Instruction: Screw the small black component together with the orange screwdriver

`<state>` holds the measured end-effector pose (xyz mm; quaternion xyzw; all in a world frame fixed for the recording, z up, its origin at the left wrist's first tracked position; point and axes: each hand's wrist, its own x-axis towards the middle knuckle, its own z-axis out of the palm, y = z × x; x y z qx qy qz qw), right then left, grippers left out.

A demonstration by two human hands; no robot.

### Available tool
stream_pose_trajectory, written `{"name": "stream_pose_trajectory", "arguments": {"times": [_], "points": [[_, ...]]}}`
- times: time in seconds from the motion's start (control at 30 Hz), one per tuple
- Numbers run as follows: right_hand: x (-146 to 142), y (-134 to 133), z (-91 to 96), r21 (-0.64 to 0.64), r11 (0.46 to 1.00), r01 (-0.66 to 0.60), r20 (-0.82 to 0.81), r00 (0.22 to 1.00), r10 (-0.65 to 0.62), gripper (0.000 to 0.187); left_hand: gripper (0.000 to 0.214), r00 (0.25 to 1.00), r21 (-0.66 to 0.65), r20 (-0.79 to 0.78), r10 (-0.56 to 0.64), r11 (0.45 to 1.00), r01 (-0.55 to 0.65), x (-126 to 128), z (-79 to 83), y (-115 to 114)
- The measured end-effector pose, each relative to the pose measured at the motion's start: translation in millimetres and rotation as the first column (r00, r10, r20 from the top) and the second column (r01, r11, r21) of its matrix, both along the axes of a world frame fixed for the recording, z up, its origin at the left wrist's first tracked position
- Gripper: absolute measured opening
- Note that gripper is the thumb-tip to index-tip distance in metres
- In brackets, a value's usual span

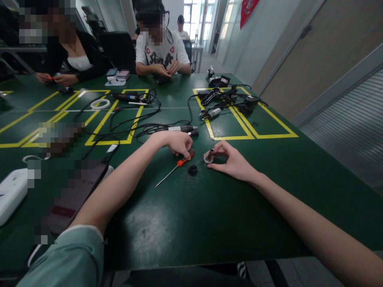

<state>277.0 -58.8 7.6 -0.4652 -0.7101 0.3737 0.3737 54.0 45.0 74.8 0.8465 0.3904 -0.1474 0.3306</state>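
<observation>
My left hand (180,143) is closed, its thumb and fingertips on the orange and black handle of a screwdriver (181,162). The long, thin shaft slants down and left, close to the green tabletop. My right hand (231,161) pinches a small round metal part (208,158) by its right side; a short dark stem stands up from it. Between the two hands a small black ring-shaped piece (192,170) sits on the table, with tiny specks beside it.
Cables and a grey-black pen-like tool (182,129) lie just beyond my left hand. Black cabled devices (220,95) crowd the taped area at the far right. A white power strip (13,191) and a dark box (76,195) flank my left forearm. Two people sit across the table (179,227).
</observation>
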Motion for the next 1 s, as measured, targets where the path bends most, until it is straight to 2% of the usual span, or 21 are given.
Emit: {"name": "stream_pose_trajectory", "arguments": {"times": [0.1,0.2,0.3,0.37,0.4,0.47,0.53,0.6,0.67,0.7,0.73,0.77,0.8,0.83,0.87,0.93,1.0], "points": [[-8,-6,3.3,0.069,0.996,-0.058,0.090,0.995,0.051,0.041,0.021,0.997,-0.114,0.071,0.022,0.993,-0.014,2,-8.1,1],[-14,-10,6.1,0.061,0.996,-0.066,0.103,0.993,0.059,0.058,0.024,0.992,-0.084,0.119,0.033,0.996,-0.023,2,-14.2,5],[-24,-14,4.2,0.013,1.000,-0.004,0.030,1.000,0.003,0.069,0.021,0.983,-0.108,0.177,0.056,0.994,-0.037,2,-22.5,9],[-37,-18,-1.6,-0.007,1.000,0.028,-0.022,0.999,-0.028,0.074,0.017,0.966,-0.029,0.253,0.059,0.998,-0.053,3,-30.9,10],[-45,-21,-5.6,0.000,0.999,0.051,-0.027,0.998,-0.051,0.078,0.015,0.946,0.075,0.320,0.048,0.994,-0.076,3,-35.9,10],[-61,-24,-13.9,0.040,0.990,0.132,-0.016,0.991,-0.131,0.085,0.018,0.902,0.322,0.432,-0.023,0.938,-0.131,5,-46.8,10],[-70,-27,-18.8,0.119,0.969,0.218,0.036,0.974,-0.223,0.094,0.020,0.884,0.440,0.462,-0.068,0.883,-0.162,6,-57.0,11],[-69,-29,-17.0,0.248,0.919,0.308,0.084,0.938,-0.337,0.095,0.018,0.874,0.458,0.482,-0.070,0.870,-0.183,6,-64.6,12],[-60,-31,-8.3,0.451,0.816,0.362,0.111,0.884,-0.454,0.085,0.016,0.862,0.452,0.504,-0.051,0.867,-0.212,6,-68.9,13],[-55,-33,-2.3,0.574,0.751,0.327,0.128,0.870,-0.476,0.075,0.015,0.857,0.446,0.513,-0.041,0.866,-0.226,7,-70.1,14],[-51,-35,4.1,0.686,0.690,0.230,0.178,0.866,-0.466,0.059,0.015,0.853,0.440,0.521,-0.032,0.866,-0.237,7,-70.7,15],[-49,-37,10.1,0.763,0.643,0.060,0.277,0.870,-0.409,0.040,0.015,0.849,0.433,0.528,-0.024,0.867,-0.245,7,-71.0,15],[-50,-39,15.4,0.774,0.608,-0.176,0.427,0.854,-0.297,0.023,0.015,0.845,0.425,0.534,-0.017,0.869,-0.252,8,-71.1,16],[-54,-39,19.6,0.709,0.578,-0.405,0.596,0.781,-0.184,0.011,0.014,0.841,0.420,0.541,-0.011,0.870,-0.258,8,-71.1,16],[-60,-38,22.7,0.609,0.555,-0.567,0.734,0.667,-0.124,0.012,0.014,0.837,0.417,0.547,-0.006,0.869,-0.266,9,-71.2,16],[-74,-33,26.5,0.421,0.556,-0.716,0.884,0.461,-0.075,0.020,0.013,0.831,0.417,0.556,0.002,0.864,-0.281,9,-71.4,16],[-86,-24,28.8,0.291,0.592,-0.752,0.944,0.324,-0.053,0.025,0.013,0.828,0.415,0.560,0.008,0.863,-0.289,8,-71.7,16]]}}
